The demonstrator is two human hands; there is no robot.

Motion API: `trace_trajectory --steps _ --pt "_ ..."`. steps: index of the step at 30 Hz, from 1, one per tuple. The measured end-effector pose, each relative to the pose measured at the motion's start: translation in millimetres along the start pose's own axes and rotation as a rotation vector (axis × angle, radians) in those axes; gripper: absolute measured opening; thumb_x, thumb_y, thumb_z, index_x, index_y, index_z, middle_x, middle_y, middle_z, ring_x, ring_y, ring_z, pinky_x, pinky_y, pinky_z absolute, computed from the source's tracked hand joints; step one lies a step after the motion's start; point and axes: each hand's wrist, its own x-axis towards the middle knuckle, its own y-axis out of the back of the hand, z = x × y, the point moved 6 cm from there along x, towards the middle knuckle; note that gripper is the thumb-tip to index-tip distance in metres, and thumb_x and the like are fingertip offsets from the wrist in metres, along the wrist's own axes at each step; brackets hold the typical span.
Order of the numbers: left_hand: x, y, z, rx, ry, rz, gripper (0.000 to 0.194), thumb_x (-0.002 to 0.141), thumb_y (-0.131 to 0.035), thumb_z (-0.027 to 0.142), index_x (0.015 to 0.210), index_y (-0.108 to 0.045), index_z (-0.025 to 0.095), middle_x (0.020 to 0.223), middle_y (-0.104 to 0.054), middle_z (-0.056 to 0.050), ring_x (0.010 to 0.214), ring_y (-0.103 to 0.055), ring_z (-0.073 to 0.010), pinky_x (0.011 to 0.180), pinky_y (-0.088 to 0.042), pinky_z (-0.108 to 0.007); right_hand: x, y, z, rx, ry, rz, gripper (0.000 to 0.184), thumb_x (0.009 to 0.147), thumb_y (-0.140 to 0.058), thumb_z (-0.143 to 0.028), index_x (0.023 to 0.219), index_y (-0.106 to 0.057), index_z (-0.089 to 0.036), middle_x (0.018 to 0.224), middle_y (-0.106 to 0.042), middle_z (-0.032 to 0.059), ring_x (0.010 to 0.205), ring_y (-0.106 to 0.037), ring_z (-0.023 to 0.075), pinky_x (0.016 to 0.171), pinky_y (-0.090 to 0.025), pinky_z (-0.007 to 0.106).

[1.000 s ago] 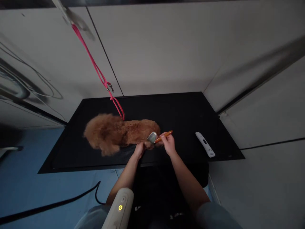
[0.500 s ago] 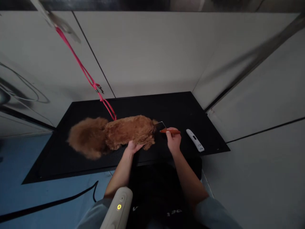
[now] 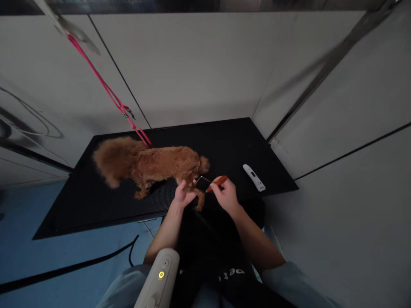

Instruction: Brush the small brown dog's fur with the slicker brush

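A brown curly-coated dog [image 3: 167,162] stands on the black table, its fluffy head at the left and its rear at the right. My left hand [image 3: 183,196] is closed around the upper part of the near hind leg [image 3: 199,200], its fingertips partly hidden by fur. In my right hand [image 3: 227,194] is a slicker brush [image 3: 217,184] with an orange-brown handle, gripped between thumb and fingers. The dark, rectangular brush head lies against or just over the fur of that hind leg.
A white hair clipper [image 3: 254,177] lies on the black grooming table [image 3: 224,132], right of the dog. The pink leash loop [image 3: 109,92] runs from an upper-left arm down to the dog's neck. Walls stand behind and right. A pale device [image 3: 159,278] juts up at the bottom.
My right hand has brought the brush from behind the tail down to the near hind leg, turning its head. My left hand has shifted slightly right, and the hind leg now stretches out backward.
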Motion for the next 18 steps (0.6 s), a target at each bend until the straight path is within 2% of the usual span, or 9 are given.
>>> trace_trajectory --steps 1,4,5,8,10,13,14,17,18 --pt "0 -2.7 2 0.033 0.006 -0.007 0.030 0.082 -0.055 0.043 0.081 -0.063 0.015 0.088 -0.068 -0.010 0.104 -0.060 -0.0282 0.096 -0.041 -0.045 -2 1 -3 -0.018 0.019 0.012 0.007 0.080 -0.061 -0.027 0.085 -0.061 -0.021 0.084 -0.064 0.0043 0.080 -0.061 0.0191 0.077 -0.048 0.033" --pt "0 -12.2 11 0.128 0.043 -0.045 0.036 0.083 -0.053 0.048 0.070 -0.059 0.015 0.084 -0.066 -0.010 0.103 -0.060 -0.0291 0.093 -0.044 -0.045 -7 -10 -12 -0.064 0.096 -0.195 0.006 0.078 -0.063 -0.027 0.080 -0.061 -0.022 0.082 -0.063 0.0033 0.078 -0.060 0.0181 0.074 -0.049 0.031" --pt "0 -14.8 15 0.156 0.021 -0.053 0.040 0.083 -0.053 0.052 0.069 -0.059 0.015 0.081 -0.066 -0.009 0.102 -0.060 -0.0285 0.092 -0.044 -0.044 -7 -9 -14 -0.090 0.091 -0.206 0.007 0.078 -0.063 -0.028 0.079 -0.061 -0.021 0.080 -0.063 0.0028 0.076 -0.060 0.0176 0.072 -0.048 0.030" --pt "4 -17.0 28 0.249 -0.095 -0.043 0.050 0.075 -0.056 0.065 0.074 -0.062 0.016 0.070 -0.062 -0.005 0.094 -0.063 -0.0252 0.090 -0.047 -0.038 -3 9 -17 -0.169 0.059 0.019 0.008 0.081 -0.060 -0.027 0.081 -0.060 -0.019 0.084 -0.062 0.0045 0.080 -0.060 0.0175 0.075 -0.048 0.030" --pt "7 -10.5 28 0.308 -0.115 0.029 0.059 0.069 -0.056 0.072 0.080 -0.063 0.015 0.071 -0.063 -0.005 0.093 -0.063 -0.0251 0.088 -0.048 -0.036 1 8 -22 -0.166 0.078 -0.014 0.008 0.081 -0.060 -0.027 0.082 -0.059 -0.019 0.086 -0.063 0.0045 0.081 -0.060 0.0166 0.076 -0.048 0.029" --pt "12 7.6 24 0.372 -0.129 0.200 0.066 0.069 -0.051 0.076 0.088 -0.064 0.015 0.084 -0.068 -0.011 0.102 -0.062 -0.0267 0.088 -0.049 -0.036 6 -10 -24 -0.205 0.059 -0.268 0.008 0.079 -0.062 -0.026 0.078 -0.058 -0.018 0.077 -0.062 0.0018 0.070 -0.059 0.0144 0.068 -0.047 0.025" --pt "13 13.2 23 0.398 -0.138 0.240 0.066 0.071 -0.049 0.075 0.091 -0.064 0.015 0.090 -0.069 -0.012 0.105 -0.061 -0.0272 0.087 -0.049 -0.036 7 -12 -24 -0.254 0.032 -0.263 0.009 0.079 -0.061 -0.026 0.077 -0.058 -0.018 0.076 -0.061 0.0019 0.069 -0.059 0.0145 0.067 -0.046 0.025" --pt "14 26.0 23 0.526 -0.166 0.316 0.063 0.075 -0.049 0.071 0.100 -0.064 0.015 0.102 -0.069 -0.013 0.112 -0.057 -0.0297 0.088 -0.049 -0.038 9 -10 -24 -0.340 -0.035 -0.091 0.012 0.082 -0.057 -0.029 0.082 -0.058 -0.017 0.081 -0.063 0.0042 0.074 -0.060 0.0160 0.071 -0.045 0.027" --pt "14 28.8 24 0.579 -0.177 0.332 0.061 0.074 -0.052 0.069 0.100 -0.065 0.015 0.105 -0.068 -0.013 0.115 -0.055 -0.0309 0.090 -0.048 -0.039 8 -14 -23 -0.315 -0.053 -0.104 0.014 0.082 -0.057 -0.031 0.084 -0.058 -0.017 0.082 -0.063 0.0039 0.075 -0.060 0.0157 0.071 -0.046 0.027"
